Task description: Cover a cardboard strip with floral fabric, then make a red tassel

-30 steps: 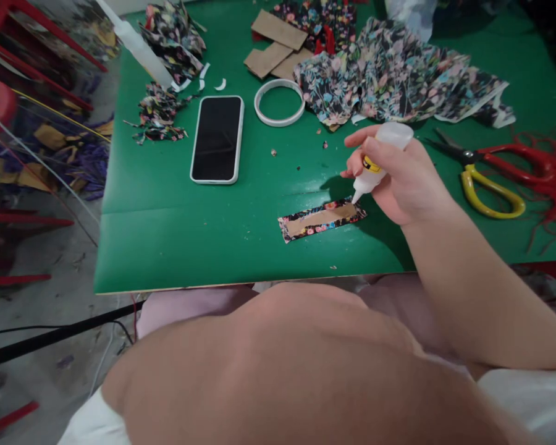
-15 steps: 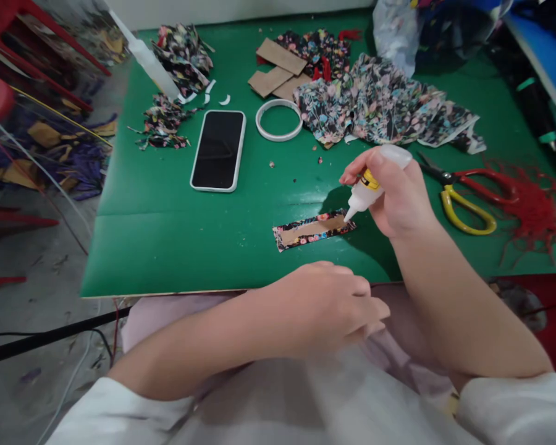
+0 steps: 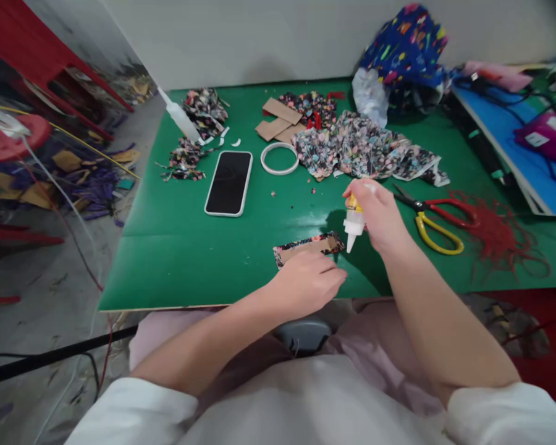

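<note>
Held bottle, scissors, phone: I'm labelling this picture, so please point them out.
Held bottle (image 3: 354,221): head view, white part above the nozzle.
Scissors (image 3: 418,206): head view, on the pivot.
Phone (image 3: 228,183): head view, middle of the dark screen.

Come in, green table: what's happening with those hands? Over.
Right hand: gripping squeeze bottle, nozzle down. Left hand: partly hiding fabric-edged cardboard strip. Scissors: off to the right, clear of strip.

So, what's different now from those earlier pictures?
The left hand has moved forward, away from the body, and is now over the near side of the patterned strip; whether it touches is unclear. The right hand has shifted the tip of the white bottle from the strip's right end to just beside it, pointing more steeply down. It keeps its hold. The phone, white ring and scissors look unmoved.
</note>
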The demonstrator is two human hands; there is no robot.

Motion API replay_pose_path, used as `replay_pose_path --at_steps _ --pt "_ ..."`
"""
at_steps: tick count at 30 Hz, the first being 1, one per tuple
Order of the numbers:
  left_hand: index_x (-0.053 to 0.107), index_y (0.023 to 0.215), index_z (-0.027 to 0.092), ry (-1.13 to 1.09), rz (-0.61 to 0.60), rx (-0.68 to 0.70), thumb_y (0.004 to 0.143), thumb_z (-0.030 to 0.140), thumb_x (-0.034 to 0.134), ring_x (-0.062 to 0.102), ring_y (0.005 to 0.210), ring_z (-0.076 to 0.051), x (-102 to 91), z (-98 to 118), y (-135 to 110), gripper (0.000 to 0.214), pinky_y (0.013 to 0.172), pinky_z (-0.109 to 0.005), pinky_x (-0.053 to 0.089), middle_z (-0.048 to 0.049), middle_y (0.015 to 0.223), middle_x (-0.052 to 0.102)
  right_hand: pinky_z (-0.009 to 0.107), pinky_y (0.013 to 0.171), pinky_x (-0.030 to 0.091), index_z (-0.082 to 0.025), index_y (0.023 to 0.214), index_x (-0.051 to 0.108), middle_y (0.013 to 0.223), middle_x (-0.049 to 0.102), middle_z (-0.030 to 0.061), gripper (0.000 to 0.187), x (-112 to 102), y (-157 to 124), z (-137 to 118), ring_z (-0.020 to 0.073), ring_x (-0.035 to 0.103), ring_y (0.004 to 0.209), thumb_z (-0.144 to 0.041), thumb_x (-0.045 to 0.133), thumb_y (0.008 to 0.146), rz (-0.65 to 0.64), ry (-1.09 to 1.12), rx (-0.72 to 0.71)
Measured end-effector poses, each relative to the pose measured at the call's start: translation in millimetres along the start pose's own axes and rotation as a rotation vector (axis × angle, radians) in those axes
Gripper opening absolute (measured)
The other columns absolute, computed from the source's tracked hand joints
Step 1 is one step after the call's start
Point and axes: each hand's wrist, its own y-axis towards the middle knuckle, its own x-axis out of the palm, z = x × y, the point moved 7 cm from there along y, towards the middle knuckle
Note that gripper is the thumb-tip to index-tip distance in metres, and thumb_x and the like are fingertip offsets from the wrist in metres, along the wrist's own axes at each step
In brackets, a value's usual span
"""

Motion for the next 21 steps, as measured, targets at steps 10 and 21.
replay_pose_path --at_steps 10,21 --pt "0.064 0.091 0.016 -0.122 0.2 -0.099 0.085 0.019 0.045 0.061 0.087 -0.019 -16.7 -18.0 -6.6 0.02 0.079 -0.035 0.048 -0.0061 0.088 0.069 0.025 0.072 0.052 -0.026 0.091 0.051 0.085 0.066 -0.0052 0.037 8.3 -5.8 25.2 0.0107 0.064 0.076 -0.026 0.073 0.061 -0.046 0.627 0.296" --pt "0.053 0.113 0.015 -1.162 0.434 -0.782 0.072 0.041 0.061 0.065 0.08 -0.019 -14.5 -78.8 -14.9 0.049 0.071 -0.03 0.052 -0.0077 0.093 0.068 0.041 0.097 0.04 -0.027 0.115 0.054 0.116 0.06 0.0054 0.034 56.7 -65.4 -2.4 0.0194 0.054 0.109 -0.034 0.051 0.081 -0.169 0.113 -0.1"
